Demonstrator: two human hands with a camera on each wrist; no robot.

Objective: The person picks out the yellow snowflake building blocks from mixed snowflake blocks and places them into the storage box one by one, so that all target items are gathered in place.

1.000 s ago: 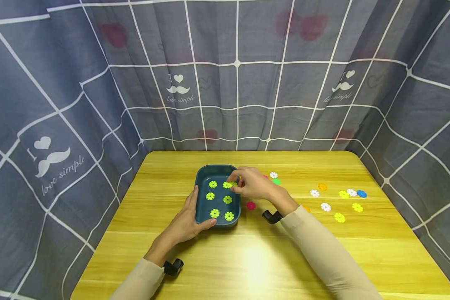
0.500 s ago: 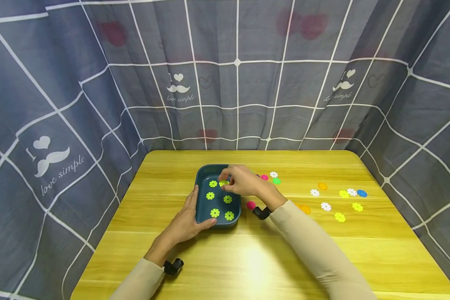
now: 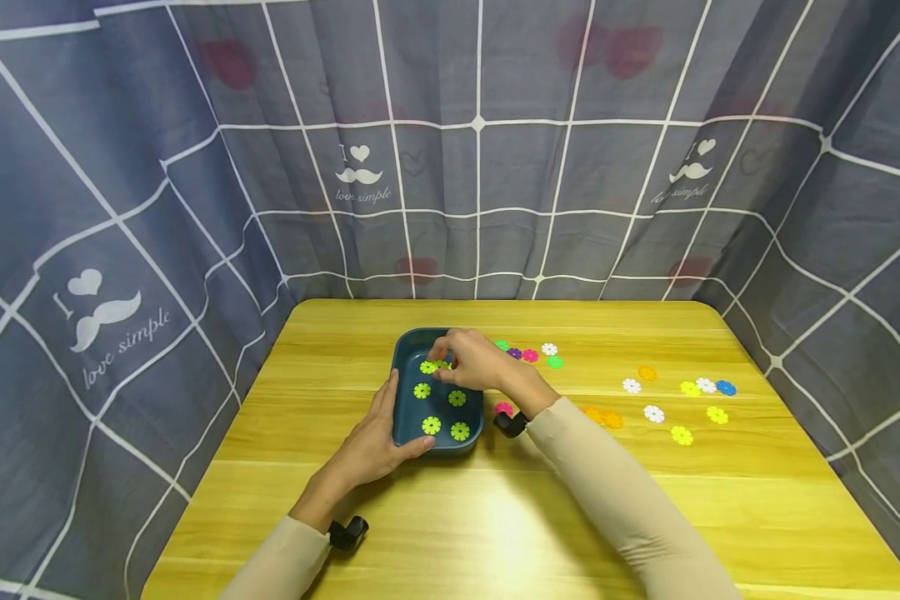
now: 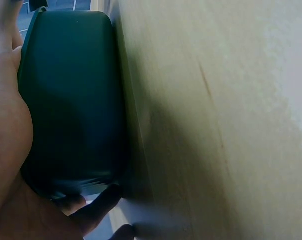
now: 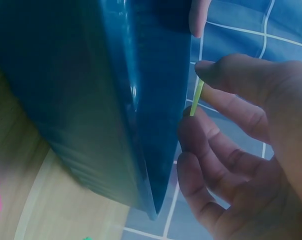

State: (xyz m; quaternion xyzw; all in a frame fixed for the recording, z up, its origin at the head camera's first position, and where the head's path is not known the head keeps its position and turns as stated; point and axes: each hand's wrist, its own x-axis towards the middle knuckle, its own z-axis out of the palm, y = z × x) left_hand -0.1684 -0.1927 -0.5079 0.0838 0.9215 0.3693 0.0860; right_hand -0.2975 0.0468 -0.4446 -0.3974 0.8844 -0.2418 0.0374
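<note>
A dark blue-green plastic box (image 3: 397, 417) stands on the wooden table, with several yellow-green flower-shaped plastic discs (image 3: 431, 425) spread inside it. My left hand (image 3: 375, 442) grips its near left corner, fingers along the left wall and thumb at the front rim; the left wrist view shows fingertips coming round the box (image 4: 73, 100). Over the far part of the box is my right hand (image 3: 468, 358). Its thumb and fingertips pinch one yellow-green disc (image 5: 196, 97), which appears edge-on in the right wrist view, beside the box wall (image 5: 91, 100).
More flower discs in pink, green, purple, white, orange, yellow and blue lie right of the box, among them a white disc (image 3: 653, 413), a blue disc (image 3: 726, 388) and an orange disc (image 3: 611, 419). A grey checked curtain (image 3: 435, 167) surrounds the table (image 3: 457, 533).
My right hand has moved left across the far part of the box, bringing the pinched disc close to the disc at the far left. My left hand and the box have stayed put.
</note>
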